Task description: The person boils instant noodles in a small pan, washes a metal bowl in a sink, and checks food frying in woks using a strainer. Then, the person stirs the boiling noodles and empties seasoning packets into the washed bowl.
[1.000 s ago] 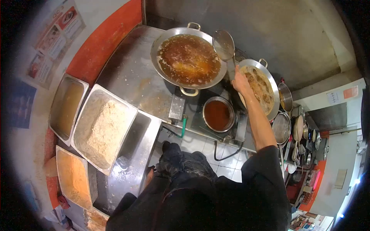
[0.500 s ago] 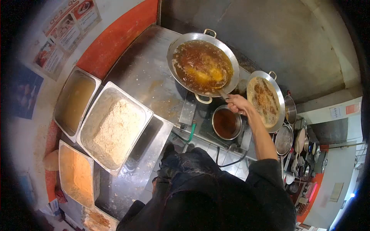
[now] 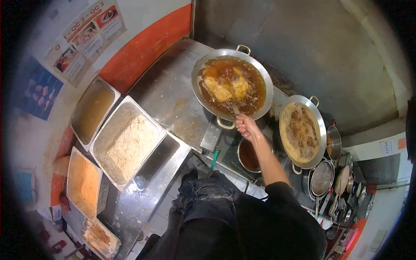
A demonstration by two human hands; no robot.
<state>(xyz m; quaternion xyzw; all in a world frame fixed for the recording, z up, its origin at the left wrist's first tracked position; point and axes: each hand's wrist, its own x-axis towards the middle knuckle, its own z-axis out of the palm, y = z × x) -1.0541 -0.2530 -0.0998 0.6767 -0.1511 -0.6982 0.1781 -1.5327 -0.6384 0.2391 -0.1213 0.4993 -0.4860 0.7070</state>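
At 12 o'clock, golden food pieces point(image 3: 216, 89) sit in brown oil in a big wok point(image 3: 196, 84). The right hand point(image 3: 247, 126) grips a metal handle point(image 3: 235, 109) there. At 3 o'clock, a second wok point(image 3: 322, 134) has foamy oil. The arm point(image 3: 268, 160) partly hides a pot point(image 3: 242, 165). At 9 o'clock, a tub point(image 3: 104, 138) holds flour point(image 3: 132, 147).

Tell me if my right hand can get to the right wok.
Probably yes: the right wok is near your forearm, with nothing visible blocking the way. But your right hand is gripping a tool handle at the left wok, so it may need freeing first.
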